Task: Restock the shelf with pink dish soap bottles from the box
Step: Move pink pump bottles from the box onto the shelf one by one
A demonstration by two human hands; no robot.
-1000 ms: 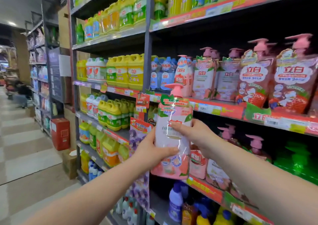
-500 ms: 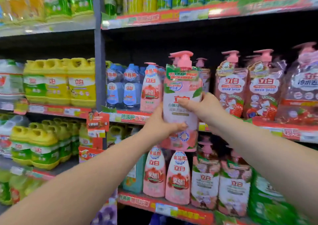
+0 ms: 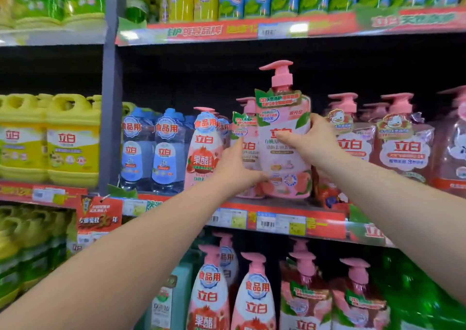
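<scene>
A pink dish soap bottle (image 3: 285, 153) with a pump top stands upright on the middle shelf (image 3: 280, 210), held between both my hands. My left hand (image 3: 235, 168) grips its lower left side. My right hand (image 3: 311, 140) grips its upper right side, thumb across the label. A second bottle of the same kind (image 3: 245, 128) stands just behind it to the left. The box is out of view.
Pink pump bottles in plastic wrap (image 3: 403, 143) fill the shelf to the right. A pink pomegranate bottle (image 3: 204, 150), blue bottles (image 3: 151, 150) and yellow jugs (image 3: 73, 140) stand to the left. More pink bottles (image 3: 254, 297) sit on the shelf below.
Both hands have carried the bottle up and forward onto the middle shelf, where its base now sits on the board. The camera has turned to face the shelf and moved closer.
</scene>
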